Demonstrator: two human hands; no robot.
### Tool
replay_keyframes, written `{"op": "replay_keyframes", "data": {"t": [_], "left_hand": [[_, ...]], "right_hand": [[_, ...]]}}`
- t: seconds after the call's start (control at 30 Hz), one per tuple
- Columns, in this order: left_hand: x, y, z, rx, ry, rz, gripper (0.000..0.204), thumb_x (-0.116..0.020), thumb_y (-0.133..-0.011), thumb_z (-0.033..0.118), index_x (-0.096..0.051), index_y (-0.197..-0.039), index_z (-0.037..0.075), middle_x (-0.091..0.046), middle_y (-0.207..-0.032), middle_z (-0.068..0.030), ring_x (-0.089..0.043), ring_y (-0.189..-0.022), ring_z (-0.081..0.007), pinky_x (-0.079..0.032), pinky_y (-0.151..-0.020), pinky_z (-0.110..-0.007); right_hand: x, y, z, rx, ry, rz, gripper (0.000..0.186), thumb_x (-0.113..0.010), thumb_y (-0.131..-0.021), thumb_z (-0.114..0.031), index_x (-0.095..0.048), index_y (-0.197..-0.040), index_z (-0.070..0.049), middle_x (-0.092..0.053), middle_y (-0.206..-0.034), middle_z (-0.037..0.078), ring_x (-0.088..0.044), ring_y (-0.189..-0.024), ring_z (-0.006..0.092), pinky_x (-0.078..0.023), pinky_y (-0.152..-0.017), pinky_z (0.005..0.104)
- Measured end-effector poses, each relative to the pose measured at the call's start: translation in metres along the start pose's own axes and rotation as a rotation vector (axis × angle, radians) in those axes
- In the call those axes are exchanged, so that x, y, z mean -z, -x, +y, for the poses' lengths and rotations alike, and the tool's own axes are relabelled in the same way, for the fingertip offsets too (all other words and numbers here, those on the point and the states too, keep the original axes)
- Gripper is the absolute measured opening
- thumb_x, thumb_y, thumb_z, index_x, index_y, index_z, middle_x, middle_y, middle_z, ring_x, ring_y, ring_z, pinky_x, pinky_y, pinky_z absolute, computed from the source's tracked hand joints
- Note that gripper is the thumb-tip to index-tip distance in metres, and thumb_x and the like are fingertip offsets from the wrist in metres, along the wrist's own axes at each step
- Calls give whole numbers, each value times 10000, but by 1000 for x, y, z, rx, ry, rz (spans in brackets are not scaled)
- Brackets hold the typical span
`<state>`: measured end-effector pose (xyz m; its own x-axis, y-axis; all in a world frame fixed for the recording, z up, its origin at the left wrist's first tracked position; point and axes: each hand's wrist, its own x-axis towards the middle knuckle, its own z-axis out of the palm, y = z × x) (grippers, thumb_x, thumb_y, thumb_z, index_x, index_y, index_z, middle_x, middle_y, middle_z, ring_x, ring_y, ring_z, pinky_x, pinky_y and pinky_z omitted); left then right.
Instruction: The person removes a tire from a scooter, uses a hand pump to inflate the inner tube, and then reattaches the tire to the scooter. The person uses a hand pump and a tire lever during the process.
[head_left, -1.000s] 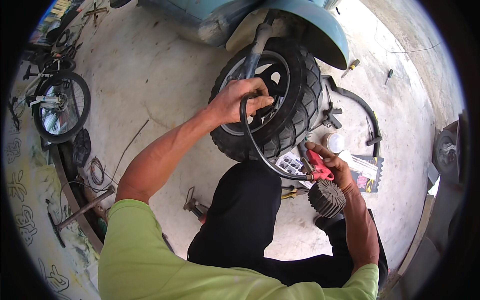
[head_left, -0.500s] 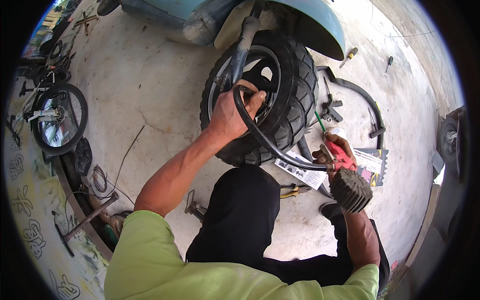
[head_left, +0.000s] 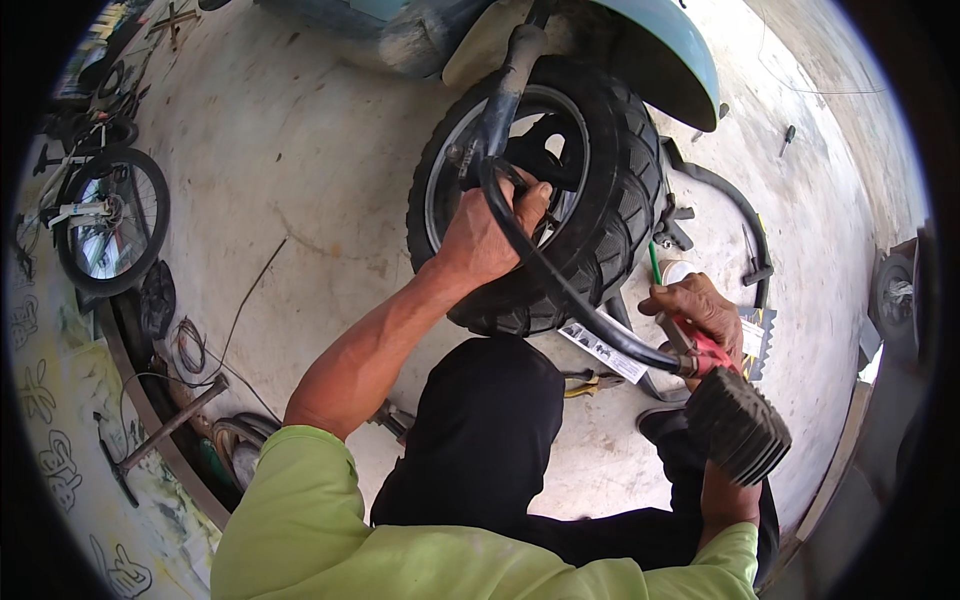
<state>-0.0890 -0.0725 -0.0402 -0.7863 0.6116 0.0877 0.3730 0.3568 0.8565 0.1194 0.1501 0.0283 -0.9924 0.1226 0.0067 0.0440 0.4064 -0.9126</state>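
My right hand (head_left: 703, 305) is wrapped round a red tire inflator gun (head_left: 708, 350) whose round gauge wears a dark ribbed rubber cover (head_left: 745, 425). From the gun a thick black hose (head_left: 560, 285) arcs up to the wheel. My left hand (head_left: 490, 230) is closed on the hose end, inside the rim of the black knobby-treaded wheel (head_left: 600, 215); its fingertips and the valve are mostly hidden. A thin green hose (head_left: 654, 264) shows just beyond my right hand. The wheel stands upright on its fork (head_left: 508, 95), below a light blue fender (head_left: 670, 55).
Yellow-handled pliers (head_left: 594, 384) and a printed sheet (head_left: 605, 352) lie by my knee. Beyond them are a black inner tube (head_left: 735, 190), a dark plug tool (head_left: 674, 222) and a screwdriver (head_left: 787, 140). A T-handled wrench (head_left: 170, 428) and a bicycle (head_left: 112, 222) are at left.
My right hand has brought the inflator gun nearer to me and to the right, stretching the hose arc. My left hand stays at the rim. The whole view has shifted slightly.
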Motion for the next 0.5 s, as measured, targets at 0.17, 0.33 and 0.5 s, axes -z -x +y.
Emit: {"op": "replay_keyframes", "data": {"t": [0.17, 0.33, 0.5], "left_hand": [[4, 3, -7, 75, -1, -48, 402, -590, -1083, 351, -676, -1062, -41, -709, -824, -187, -722, -796, -328, -546, -734, -418], [2, 1, -9, 53, 2, -45, 449, -577, -1084, 400, -675, -1074, -38, -707, -831, -180, -715, -809, -319, -545, -755, -418], [5, 1, -4, 114, 1, -65, 425, -582, -1081, 387, -691, -1068, -24, -712, -850, -174, -709, -815, -310, -545, -771, -410]], "right_hand": [[-1, -23, -6, 228, 124, -262, 486, -876, -734, -329, -794, -1156, -103, -752, -1034, 62, -639, -923, 244, -447, -819, 388], [-15, -14, -2, 170, -230, -184, 378, -846, -789, -261, -756, -1117, -95, -743, -1090, 105, -668, -1032, 275, -489, -906, 401], [-9, -15, 5, 88, -329, -198, 276, -856, -782, -188, -708, -982, -68, -715, -1002, 98, -674, -949, 265, -510, -855, 378]]}}
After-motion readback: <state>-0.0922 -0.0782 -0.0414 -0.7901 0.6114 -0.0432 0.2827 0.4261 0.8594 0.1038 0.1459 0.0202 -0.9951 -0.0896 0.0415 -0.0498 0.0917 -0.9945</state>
